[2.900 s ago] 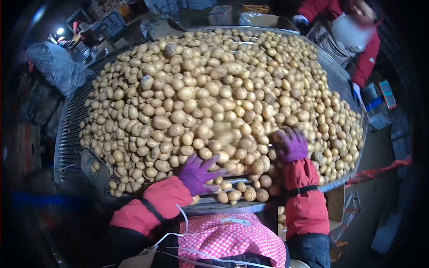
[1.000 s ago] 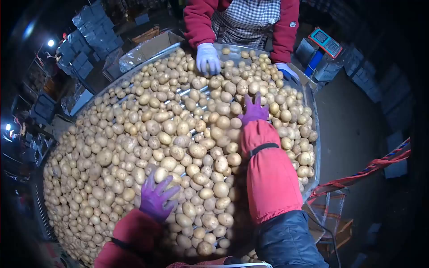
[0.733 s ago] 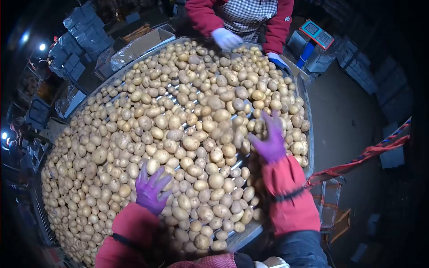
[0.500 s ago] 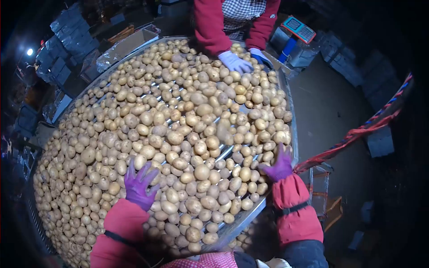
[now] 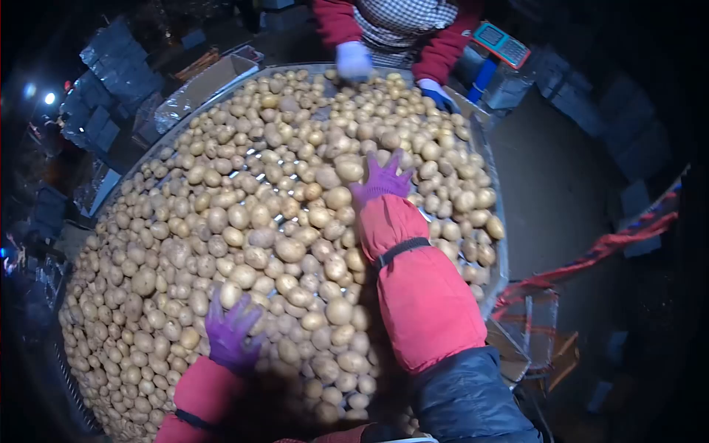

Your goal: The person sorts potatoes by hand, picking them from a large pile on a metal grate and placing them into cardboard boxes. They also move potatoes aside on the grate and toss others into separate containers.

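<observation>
My left hand [image 5: 233, 334], in a purple glove, rests with spread fingers on the potatoes [image 5: 290, 249] at the lower left of the heap. Farther off, toward the middle right, my right hand [image 5: 384, 179] in a matching glove lies on more potatoes, its fingers apart and nothing gripped. The heap covers a broad metal table [image 5: 504, 260] with a raised rim, and shiny slats show through a few gaps. My right sleeve hides part of the heap's near right side.
Across the table stands a co-worker, with one pale glove [image 5: 354, 60] over the far edge and the other [image 5: 437, 94] at the far right corner. A digital scale [image 5: 502, 44] stands behind that corner. A red wrapped cord [image 5: 591, 252] slants along the right. Cartons [image 5: 210, 81] lie back left.
My right hand has moved from the right rim forward and left onto the middle of the heap. My left hand stays nearly in place. The co-worker's hands have moved apart.
</observation>
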The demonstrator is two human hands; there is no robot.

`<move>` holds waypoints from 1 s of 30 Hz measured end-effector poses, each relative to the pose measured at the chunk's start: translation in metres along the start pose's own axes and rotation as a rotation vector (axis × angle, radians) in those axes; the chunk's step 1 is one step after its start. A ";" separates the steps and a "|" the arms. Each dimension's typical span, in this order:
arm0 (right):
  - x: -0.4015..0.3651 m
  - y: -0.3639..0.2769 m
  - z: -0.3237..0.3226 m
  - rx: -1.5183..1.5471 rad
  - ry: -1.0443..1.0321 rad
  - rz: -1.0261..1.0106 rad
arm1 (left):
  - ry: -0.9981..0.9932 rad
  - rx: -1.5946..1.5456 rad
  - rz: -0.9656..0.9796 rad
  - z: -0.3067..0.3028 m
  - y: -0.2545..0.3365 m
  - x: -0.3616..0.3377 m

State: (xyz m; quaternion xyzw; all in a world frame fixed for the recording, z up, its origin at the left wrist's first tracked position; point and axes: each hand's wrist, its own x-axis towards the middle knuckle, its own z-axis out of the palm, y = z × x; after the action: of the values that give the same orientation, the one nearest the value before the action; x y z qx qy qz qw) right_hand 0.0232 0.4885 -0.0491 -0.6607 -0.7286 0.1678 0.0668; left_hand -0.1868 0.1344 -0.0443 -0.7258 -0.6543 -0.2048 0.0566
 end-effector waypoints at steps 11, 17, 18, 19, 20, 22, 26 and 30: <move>-0.035 0.028 0.002 0.874 -0.037 -0.432 | -0.068 -0.047 -0.127 -0.016 0.019 0.007; -0.054 0.219 -0.049 0.113 0.264 0.257 | -0.034 -0.095 -0.113 -0.010 0.015 -0.001; -0.060 0.213 -0.050 0.038 0.243 0.255 | -0.026 -0.080 -0.098 -0.010 0.014 -0.001; -0.066 0.199 -0.048 -0.034 0.219 0.254 | -0.030 -0.074 -0.108 -0.012 0.014 0.000; -0.072 0.185 -0.043 -0.104 0.194 0.255 | -0.037 -0.068 -0.117 -0.015 0.015 0.001; -0.065 0.150 -0.014 -0.034 0.250 0.168 | -0.042 -0.067 -0.118 -0.017 0.021 0.003; -0.069 0.049 0.002 0.287 -0.051 0.081 | -0.030 -0.077 -0.121 -0.011 0.019 0.002; -0.056 0.001 0.029 0.244 0.021 -0.199 | -0.018 -0.039 -0.143 -0.014 0.008 -0.001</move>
State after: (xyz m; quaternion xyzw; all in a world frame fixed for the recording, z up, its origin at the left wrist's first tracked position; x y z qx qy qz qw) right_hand 0.0217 0.4292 -0.0692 -0.5739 -0.7639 0.2408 0.1705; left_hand -0.1818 0.1278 -0.0304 -0.6801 -0.7007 -0.2145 0.0220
